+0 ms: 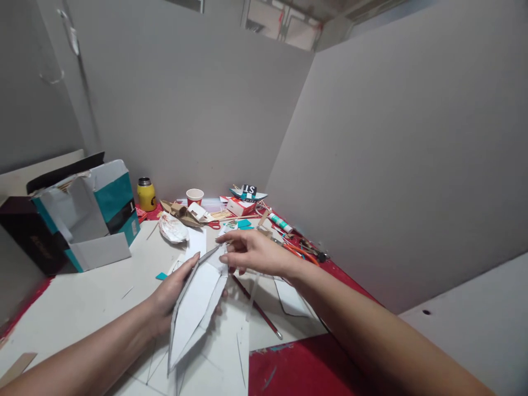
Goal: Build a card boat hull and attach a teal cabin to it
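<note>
A white cardboard boat shape [198, 308] with raised side walls and a pointed near end is tilted above the table. My left hand [171, 291] is closed around its left side, thumb on the rim; some fingertips show under the right side. At the far end, my right hand [251, 252] has its thumb and bent fingers on the wall, pinching the edge. Part of that far end is hidden by the fingers. Beneath, a dark red pencil [259, 311] lies on a white board [111, 308] with drawn lines.
Left stands a cut-open teal and white box [113, 203]. Behind are a yellow bottle [146, 194], a paper cup [194, 196], red-handled scissors [213, 225] and a small finished-looking boat [248, 192]. A glue tube [280, 222] and loose tools lie along the right wall.
</note>
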Tool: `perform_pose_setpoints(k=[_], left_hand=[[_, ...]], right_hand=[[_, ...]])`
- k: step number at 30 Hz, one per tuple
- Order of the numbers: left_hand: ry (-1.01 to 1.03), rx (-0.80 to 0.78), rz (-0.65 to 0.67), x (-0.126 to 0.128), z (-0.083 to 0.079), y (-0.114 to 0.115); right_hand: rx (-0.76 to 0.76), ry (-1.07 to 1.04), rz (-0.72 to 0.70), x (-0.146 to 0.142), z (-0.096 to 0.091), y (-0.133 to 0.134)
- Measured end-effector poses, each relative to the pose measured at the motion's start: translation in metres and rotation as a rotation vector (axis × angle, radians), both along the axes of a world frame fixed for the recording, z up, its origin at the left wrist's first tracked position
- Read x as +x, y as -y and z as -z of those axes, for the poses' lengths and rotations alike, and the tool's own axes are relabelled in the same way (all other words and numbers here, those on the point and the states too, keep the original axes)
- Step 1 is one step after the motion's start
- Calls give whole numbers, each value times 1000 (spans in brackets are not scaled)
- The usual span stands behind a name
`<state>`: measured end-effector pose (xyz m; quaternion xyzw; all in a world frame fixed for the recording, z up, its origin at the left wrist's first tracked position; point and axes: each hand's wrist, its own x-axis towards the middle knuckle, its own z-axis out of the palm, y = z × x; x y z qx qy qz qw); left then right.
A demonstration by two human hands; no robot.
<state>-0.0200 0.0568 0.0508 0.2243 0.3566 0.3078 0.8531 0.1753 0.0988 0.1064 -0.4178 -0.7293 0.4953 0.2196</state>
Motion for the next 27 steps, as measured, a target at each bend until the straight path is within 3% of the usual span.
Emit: perform_pose_setpoints(k=[5,11,16,20,22,27], left_hand=[[26,9,0,1,1,1],[-69,143,-44,3,-7,4],[-425,596,-229,-5,-14,-3],[-811,1021,-229,-8,-14,-1],[-923,1122,-200,-8,-10,-1],[-1075,1202,-95,-6,8,-4]], right_hand=[[34,25,47,-7,1,4],[37,10,67,-10,3,3],[62,58,-18,-8,6,4],[159,120,-92,-16,16,8],[165,139,-49,-20,24,9],[151,192,92,-23,50,13]])
